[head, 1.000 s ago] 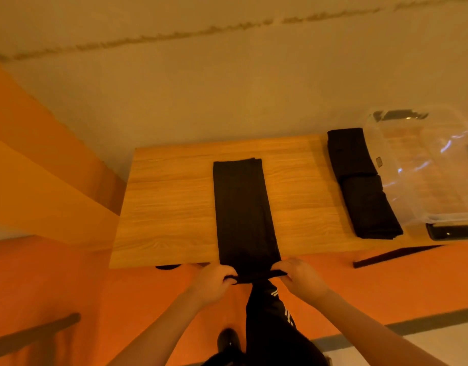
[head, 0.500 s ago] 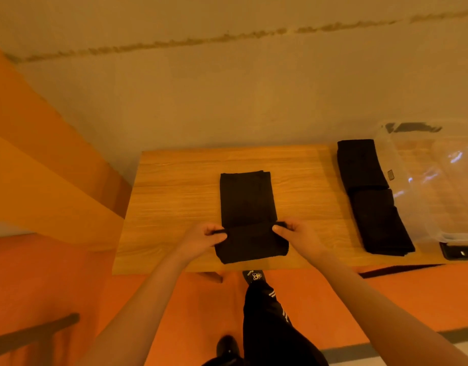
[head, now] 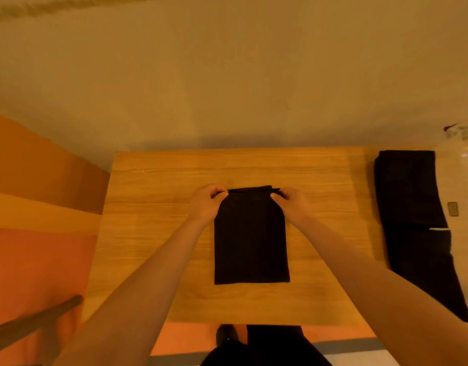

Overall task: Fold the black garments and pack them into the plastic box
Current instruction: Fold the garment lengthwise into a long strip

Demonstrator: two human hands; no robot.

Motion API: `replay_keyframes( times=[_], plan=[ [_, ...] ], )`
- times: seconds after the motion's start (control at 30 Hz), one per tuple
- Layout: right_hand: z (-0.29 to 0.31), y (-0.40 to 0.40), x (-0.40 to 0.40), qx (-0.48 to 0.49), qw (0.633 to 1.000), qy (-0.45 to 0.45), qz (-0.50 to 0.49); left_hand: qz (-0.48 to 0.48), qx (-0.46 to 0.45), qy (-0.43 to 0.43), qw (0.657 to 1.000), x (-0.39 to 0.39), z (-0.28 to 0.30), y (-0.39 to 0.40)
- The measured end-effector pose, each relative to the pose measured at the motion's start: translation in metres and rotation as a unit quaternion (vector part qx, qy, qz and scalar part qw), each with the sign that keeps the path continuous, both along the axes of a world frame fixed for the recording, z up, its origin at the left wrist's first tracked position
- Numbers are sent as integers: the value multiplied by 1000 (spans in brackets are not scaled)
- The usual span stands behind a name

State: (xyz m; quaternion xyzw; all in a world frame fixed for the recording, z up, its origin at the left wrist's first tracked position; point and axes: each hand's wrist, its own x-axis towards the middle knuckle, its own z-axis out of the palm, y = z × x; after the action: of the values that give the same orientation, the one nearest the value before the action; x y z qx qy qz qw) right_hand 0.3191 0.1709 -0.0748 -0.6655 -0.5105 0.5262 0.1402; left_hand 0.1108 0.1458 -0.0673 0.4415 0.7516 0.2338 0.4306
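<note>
Left hand (head: 207, 204) and right hand (head: 293, 206) pinching 1 garment (head: 251, 241) centre-table (head: 158, 233); 2 folded garments (head: 415, 223) lying at 3 o'clock beside 1 box (head: 462, 180).

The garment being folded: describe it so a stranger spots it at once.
On the wooden table, look to the middle. The folded black garment lies there, its far corners pinched by the left hand and right hand. The other black garments lie untouched at the right edge.

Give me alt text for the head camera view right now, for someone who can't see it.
Both hands, left hand and right hand, pinch the far corners of a folded black garment on a wooden table. More folded black garments lie beside a clear plastic box at right.
</note>
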Motion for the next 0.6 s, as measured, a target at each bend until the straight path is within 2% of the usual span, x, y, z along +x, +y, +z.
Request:
replay_keyframes(
  times=[0.1,0.2,0.27,0.6],
  plan=[
    [-6,3,-1,44,998,-51,9,4,25,52,998,3,-10,1],
    [-7,-1,-4,149,981,-105,66,-21,88,112,990,7,-14,-2],
    [-10,-1,-5,184,972,-119,86,-25,110,128,985,9,-15,0],
    [-9,12,-16,137,958,-243,66,8,50,181,982,15,-17,12]
  ],
)
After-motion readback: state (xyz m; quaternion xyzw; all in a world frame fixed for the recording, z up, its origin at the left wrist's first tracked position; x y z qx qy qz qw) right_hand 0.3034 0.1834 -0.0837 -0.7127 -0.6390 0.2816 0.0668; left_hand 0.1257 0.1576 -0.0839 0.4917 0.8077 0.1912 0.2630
